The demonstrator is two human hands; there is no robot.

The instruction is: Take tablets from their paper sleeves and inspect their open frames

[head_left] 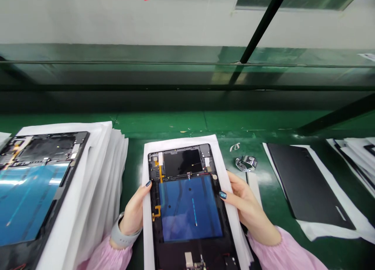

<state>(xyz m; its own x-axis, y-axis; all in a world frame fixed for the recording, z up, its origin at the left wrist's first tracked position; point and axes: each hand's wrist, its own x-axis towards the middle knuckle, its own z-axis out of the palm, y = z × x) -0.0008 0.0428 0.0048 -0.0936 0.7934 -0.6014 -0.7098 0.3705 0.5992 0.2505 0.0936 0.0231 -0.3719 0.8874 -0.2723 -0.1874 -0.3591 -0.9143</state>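
In the middle of the head view is an opened tablet (190,207) with its insides showing: a blue-filmed panel, a black panel above it and orange flex cables. A white sheet (218,156) lies under it and sticks out past its edges. My left hand (133,211) grips the left edge of tablet and sheet, thumb on the frame. On the right edge, my right hand (249,207) holds them the same way, thumb on top and fingers around the side. The tablet's lower end runs out of view.
At left, another opened tablet (35,195) rests on a tall stack of white sheets (102,192). To the right, a dark flat panel (307,184) lies on white sheets. A shiny metal-banded item (246,163) sits on the green table (187,123). More layered sheets (359,156) stand far right.
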